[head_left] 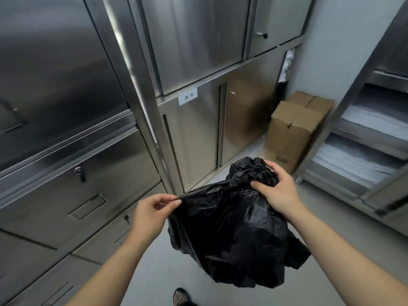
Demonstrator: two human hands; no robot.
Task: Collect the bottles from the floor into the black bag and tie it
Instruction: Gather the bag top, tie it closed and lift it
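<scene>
The black bag hangs in the air above the floor, held up between both hands. The left hand has its grip pinched on a stretched edge of the bag; the right hand has its grip clamped round the bunched top. Steel cabinets stand to the left, a cardboard box in the corner beyond

- Bag: glossy black all over.
- Cabinets: brushed silver-grey steel with soft streaky reflections.
- Label: white with black characters.
- Box: plain brown cardboard with small dark print low down.
- Wall: pale grey-white.
- Floor: light grey.
- Stacks on the shelves: white.
- Shoe: dark with reddish-brown mottling.
</scene>
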